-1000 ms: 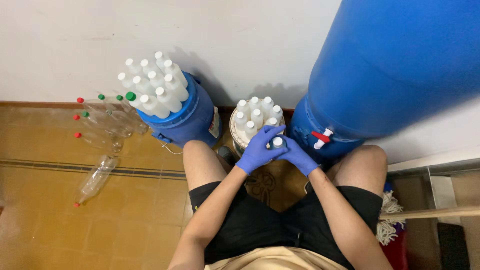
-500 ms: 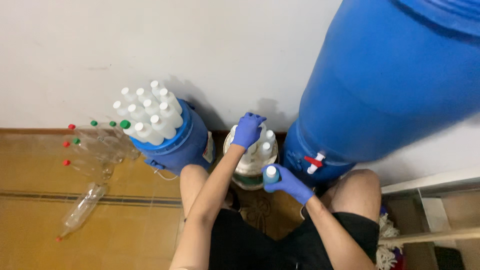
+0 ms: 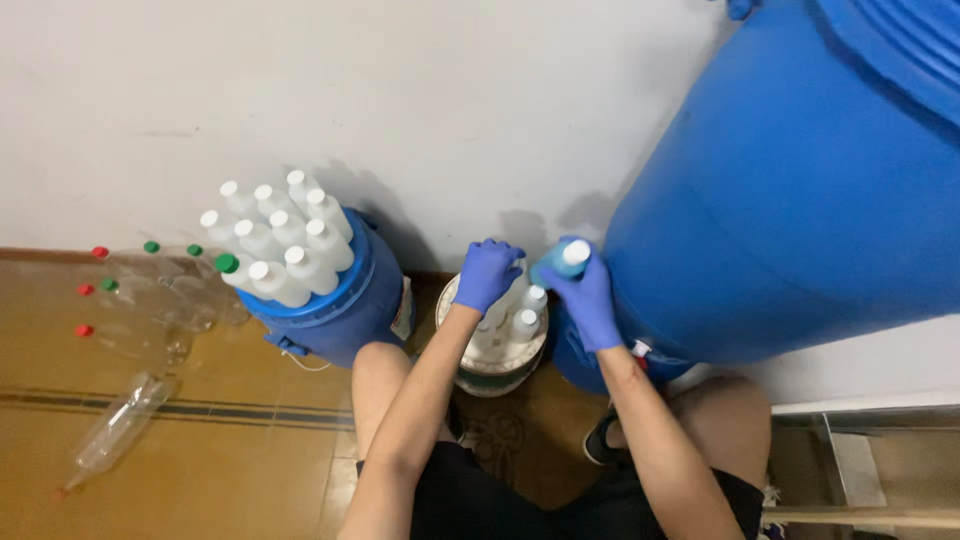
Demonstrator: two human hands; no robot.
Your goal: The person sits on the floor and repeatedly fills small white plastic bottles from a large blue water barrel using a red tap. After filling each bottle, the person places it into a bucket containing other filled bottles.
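Both my hands wear blue gloves. My right hand (image 3: 588, 296) holds a small bottle (image 3: 562, 260) with a white cap, lifted beside the big blue barrel (image 3: 800, 200). My left hand (image 3: 487, 273) rests on the white-capped bottles (image 3: 526, 322) standing in a white bucket (image 3: 497, 360) between my knees; whether it grips one is hidden by the glove.
A blue bucket (image 3: 340, 305) full of white-capped bottles (image 3: 275, 245) stands to the left by the wall. Clear plastic bottles with red and green caps (image 3: 150, 300) stand and lie on the tiled floor at far left. A small red-and-white tap (image 3: 640, 349) sits low on the barrel.
My right hand has lifted the small bottle up toward the barrel side. My left hand has stayed over the bottles in the white bucket. The view has tilted up.
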